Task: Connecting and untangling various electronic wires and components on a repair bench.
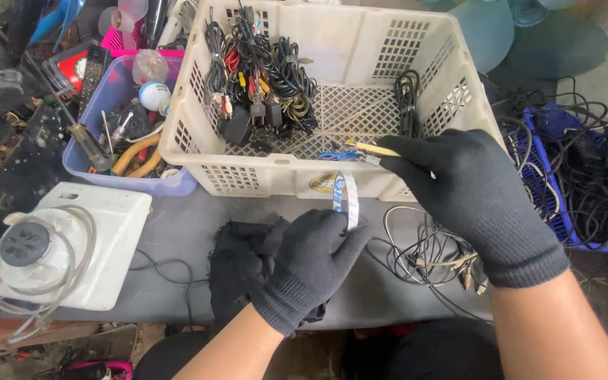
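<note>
Both my hands wear black knit gloves. My right hand pinches the top end of a flat white ribbon cable with blue markings, just above the front rim of a cream plastic crate. My left hand holds the cable's lower end, over a crumpled black cloth on the grey table. The cable hangs bent between the two hands. Inside the crate lie several bundled black cords and one coiled cord at the right.
A purple bin of tools and bulbs sits left of the crate. A white fan motor housing rests at the table's left front. Loose wires lie under my right hand; a blue basket of tangled cables stands right.
</note>
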